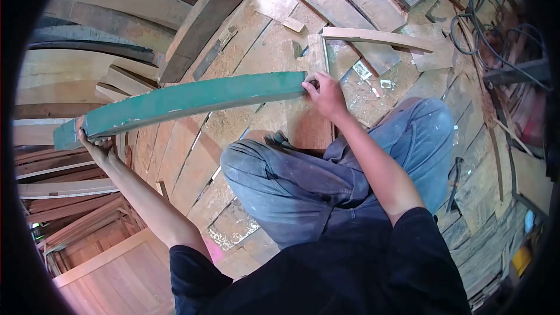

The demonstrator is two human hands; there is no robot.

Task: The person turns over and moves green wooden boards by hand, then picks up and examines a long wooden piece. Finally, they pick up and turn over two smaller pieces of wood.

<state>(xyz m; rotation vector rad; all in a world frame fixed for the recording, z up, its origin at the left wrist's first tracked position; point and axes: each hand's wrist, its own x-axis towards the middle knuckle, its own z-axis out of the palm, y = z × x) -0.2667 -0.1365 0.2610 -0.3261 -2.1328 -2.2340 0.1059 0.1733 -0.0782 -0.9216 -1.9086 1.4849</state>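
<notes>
A long beam with a green painted face (198,99) stretches across the front of my crossed legs, its bare wood edge showing below the paint. My left hand (100,147) grips it from below near its left end. At the right end, my right hand (322,94) has its thumb and fingers closed on the beam's tip. Under that end, a reddish-brown board (310,127) lies on the floor, partly behind my knee. A pale upright-looking block (317,52) is just beyond the right hand.
Stacked boards (116,0) fill the upper left, and a thick timber (201,29) lies beside them. A pale strip (379,39) crosses planks ahead. Black cables (481,38) hang at right; a hammer-like tool (455,184) lies beside my knee. Wooden panels (116,274) stand at lower left.
</notes>
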